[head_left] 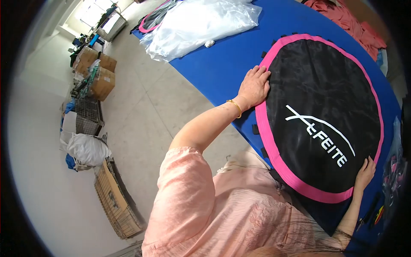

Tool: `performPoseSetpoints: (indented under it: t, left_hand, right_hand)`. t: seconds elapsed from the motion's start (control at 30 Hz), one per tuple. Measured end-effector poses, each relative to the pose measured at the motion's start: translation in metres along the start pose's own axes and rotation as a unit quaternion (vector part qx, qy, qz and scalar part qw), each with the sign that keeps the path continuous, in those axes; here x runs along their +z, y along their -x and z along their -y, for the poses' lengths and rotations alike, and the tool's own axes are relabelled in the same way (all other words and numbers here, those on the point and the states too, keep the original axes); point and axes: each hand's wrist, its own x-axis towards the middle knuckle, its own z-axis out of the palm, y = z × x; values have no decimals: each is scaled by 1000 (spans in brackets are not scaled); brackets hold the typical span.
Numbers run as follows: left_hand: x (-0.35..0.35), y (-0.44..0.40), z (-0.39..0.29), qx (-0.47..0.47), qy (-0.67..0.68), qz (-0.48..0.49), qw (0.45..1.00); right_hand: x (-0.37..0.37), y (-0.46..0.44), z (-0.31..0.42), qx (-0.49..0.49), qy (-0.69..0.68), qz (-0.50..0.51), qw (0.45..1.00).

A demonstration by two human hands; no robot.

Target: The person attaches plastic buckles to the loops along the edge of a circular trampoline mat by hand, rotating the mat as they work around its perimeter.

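Note:
A round black fabric mat (pixel 319 85) with a wide pink border and white "FEITE" lettering lies flat on a blue table. Short black tabs stick out along its edge. My left hand (pixel 254 87), with a gold bracelet at the wrist, rests on the pink border at the mat's left side, its fingers stretched over the edge. My right hand (pixel 364 174) lies at the lower right of the mat, fingers extended on the border. Neither hand appears to lift the mat.
Clear plastic bags (pixel 201 25) and a small white object (pixel 209 43) sit at the table's far end. Pink cloth (pixel 349 21) is piled behind. Tools with yellow handles (pixel 379 215) and a plastic packet (pixel 393 175) lie at right. Cardboard boxes (pixel 102 83) and wire crates (pixel 112 201) line the wall.

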Motion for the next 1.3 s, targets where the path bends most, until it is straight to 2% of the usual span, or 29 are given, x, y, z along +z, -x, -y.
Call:
performPoseSetpoints:
  t: [0.13,0.2,0.33,0.43,0.5,0.53,0.6,0.67,0.77,0.8,0.87,0.93,1.07,1.13,1.17,1.2,1.3]
  left_hand:
    - [1,1,-1,2,3,-7,1000]
    - [3,1,-2,5,-7,-7,1000]
    - [4,1,-1,8,-7,-8,1000]
    - [5,0,-2,11,-2,-13,1000]
    - [7,0,-1,7,-9,-18,1000]
    - [8,0,0,12,-3,-19,1000]
    - [8,1,-1,7,-4,-28,1000]
    - [5,1,-3,14,-5,-31,999]
    - [11,1,1,14,-11,-30,999]
    - [10,0,0,23,-6,-30,999]
    - [7,0,-1,19,-11,-27,999]
    - [6,0,-3,28,-6,-31,999]
    - [8,-1,-1,30,-23,-25,999]
    - [5,4,-3,18,-13,-24,999]
    - [-1,2,-5,19,-5,-7,1000]
    - [1,3,-1,27,10,0,1000]
    - [-1,11,-6,45,-38,13,998]
  right_hand:
    - [-10,2,3,-6,44,19,999]
    - [-12,4,-1,3,94,71,993]
    - [-20,13,0,4,103,76,992]
    - [-30,24,10,20,86,58,994]
    - [-30,34,11,56,27,63,996]
    - [-26,42,12,55,1,12,998]
    - [-44,49,27,21,14,21,999]
    - [-55,58,39,113,-31,80,990]
    - [-42,74,25,147,-49,81,985]
    - [-39,75,28,132,-76,50,987]
    - [-36,68,40,104,-47,32,993]
    - [-42,55,62,166,-119,72,976]
    - [-50,35,83,163,-159,68,971]
    - [-38,35,74,126,-145,55,980]
    - [-51,26,89,155,-146,68,975]
    - [-38,28,79,139,-137,50,979]
    - [-40,16,81,142,-162,42,976]
